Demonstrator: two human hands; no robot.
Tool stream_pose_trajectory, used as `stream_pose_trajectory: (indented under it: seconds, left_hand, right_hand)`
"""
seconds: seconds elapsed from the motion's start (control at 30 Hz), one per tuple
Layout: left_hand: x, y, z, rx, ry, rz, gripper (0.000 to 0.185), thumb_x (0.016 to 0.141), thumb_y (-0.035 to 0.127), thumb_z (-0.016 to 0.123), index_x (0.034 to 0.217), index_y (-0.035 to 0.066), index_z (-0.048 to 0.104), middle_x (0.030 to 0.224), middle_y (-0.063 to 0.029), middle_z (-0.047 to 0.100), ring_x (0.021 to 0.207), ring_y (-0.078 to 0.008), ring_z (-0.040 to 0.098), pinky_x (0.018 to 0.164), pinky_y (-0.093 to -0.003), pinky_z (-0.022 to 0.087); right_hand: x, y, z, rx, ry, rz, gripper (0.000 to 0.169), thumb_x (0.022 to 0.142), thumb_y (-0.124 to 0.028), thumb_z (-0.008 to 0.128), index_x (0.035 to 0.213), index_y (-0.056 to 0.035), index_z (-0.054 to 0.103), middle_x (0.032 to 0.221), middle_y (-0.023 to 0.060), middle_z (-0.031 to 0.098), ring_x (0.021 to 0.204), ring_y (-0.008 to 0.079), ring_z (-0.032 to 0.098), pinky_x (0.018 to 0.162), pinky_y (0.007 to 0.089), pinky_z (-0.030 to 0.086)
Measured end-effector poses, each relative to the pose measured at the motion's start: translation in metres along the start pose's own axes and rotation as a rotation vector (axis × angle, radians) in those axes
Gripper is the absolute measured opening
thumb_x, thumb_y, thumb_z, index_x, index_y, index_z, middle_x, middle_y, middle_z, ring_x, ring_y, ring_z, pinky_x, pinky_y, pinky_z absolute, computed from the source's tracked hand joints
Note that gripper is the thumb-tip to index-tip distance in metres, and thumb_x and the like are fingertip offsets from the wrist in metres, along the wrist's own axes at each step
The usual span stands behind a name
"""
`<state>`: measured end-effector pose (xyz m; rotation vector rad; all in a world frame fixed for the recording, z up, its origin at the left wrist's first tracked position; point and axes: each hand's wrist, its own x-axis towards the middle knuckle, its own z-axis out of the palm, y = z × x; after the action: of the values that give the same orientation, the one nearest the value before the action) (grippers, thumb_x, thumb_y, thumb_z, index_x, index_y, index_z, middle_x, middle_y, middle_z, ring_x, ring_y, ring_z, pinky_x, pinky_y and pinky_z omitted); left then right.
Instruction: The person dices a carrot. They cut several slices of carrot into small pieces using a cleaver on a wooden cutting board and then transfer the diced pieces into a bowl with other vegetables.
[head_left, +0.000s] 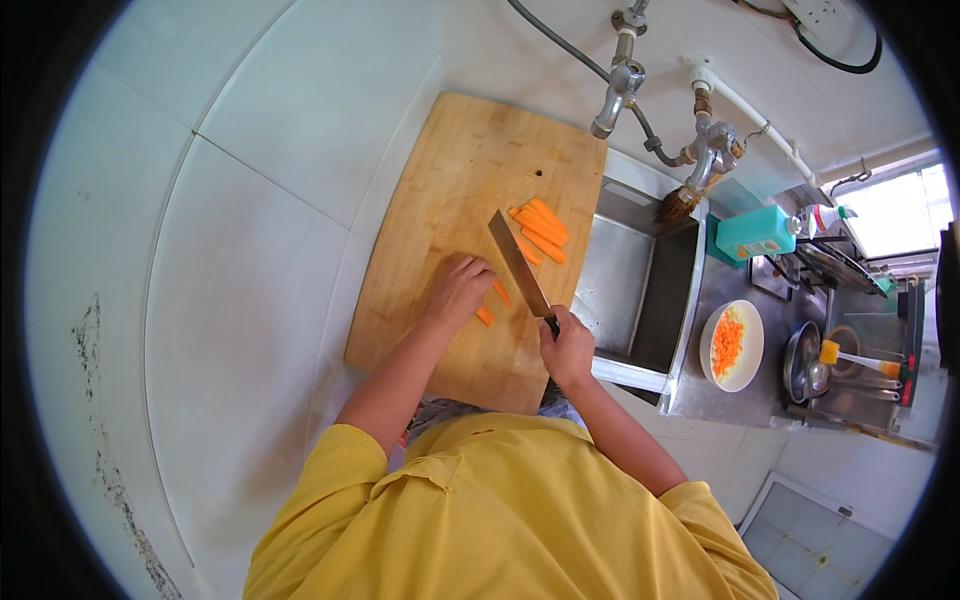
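Note:
My right hand (568, 346) grips the black handle of a kitchen knife (519, 262). Its broad blade slants up and left, just above a wooden cutting board (450, 172). On the board, my left hand (459, 291) bends its fingers down over cut carrot. One thin carrot piece (502, 293) sticks out from the fingertips, and another short carrot piece (485, 316) shows beside the palm; their other ends are hidden by the hand. Right of the blade lies a cluster of long carrot slices (544, 229), with one slice partly behind the knife.
A steel sink (619, 277) adjoins the board's right side, under two wall taps (621, 94). Farther right on the counter are a white bowl (753, 352) of diced orange and pale food, a turquoise bottle (757, 231) and a metal pan (799, 356). A tiled wall (255, 225) borders the left.

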<state>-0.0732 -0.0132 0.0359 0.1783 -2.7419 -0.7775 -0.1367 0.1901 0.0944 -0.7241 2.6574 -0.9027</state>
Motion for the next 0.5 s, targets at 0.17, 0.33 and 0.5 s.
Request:
stream_pose_trajectory:
  seconds: [0.17, 0.33, 0.5]
  left_hand:
    - [-0.009, -0.008, 0.008, -0.079, -0.023, -0.049, 0.017, 0.077, 0.002, 0.058, 0.091, 0.007, 0.067, 0.096, -0.0047, 0.061, 0.093, -0.0239, 0.059, 0.079, -0.0354, 0.05]
    - [-0.002, -0.006, -0.001, -0.052, -0.055, -0.063, 0.014, 0.078, 0.004, 0.061, 0.09, 0.007, 0.066, 0.091, -0.0053, 0.061, 0.091, -0.0256, 0.059, 0.079, -0.0359, 0.05]
    - [0.018, 0.0, -0.023, 0.014, -0.188, 0.046, 0.009, 0.077, 0.001, 0.06, 0.085, 0.005, 0.063, 0.084, -0.0093, 0.059, 0.089, -0.0279, 0.058, 0.078, -0.038, 0.048]
  right_hand:
    - [-0.006, 0.002, 0.0, -0.005, -0.04, 0.015, 0.019, 0.082, -0.014, 0.064, 0.097, -0.0045, 0.058, 0.084, 0.0179, 0.063, 0.074, 0.0393, 0.061, 0.063, 0.0459, 0.048]
    - [-0.008, 0.004, 0.003, -0.088, -0.105, 0.011, 0.026, 0.083, -0.015, 0.062, 0.106, -0.0061, 0.053, 0.085, 0.0187, 0.062, 0.073, 0.0407, 0.061, 0.063, 0.0482, 0.048]
    - [-0.007, 0.0, 0.001, -0.097, -0.156, 0.014, 0.028, 0.084, -0.016, 0.059, 0.11, -0.0072, 0.051, 0.086, 0.0197, 0.06, 0.073, 0.0416, 0.061, 0.064, 0.0501, 0.049]
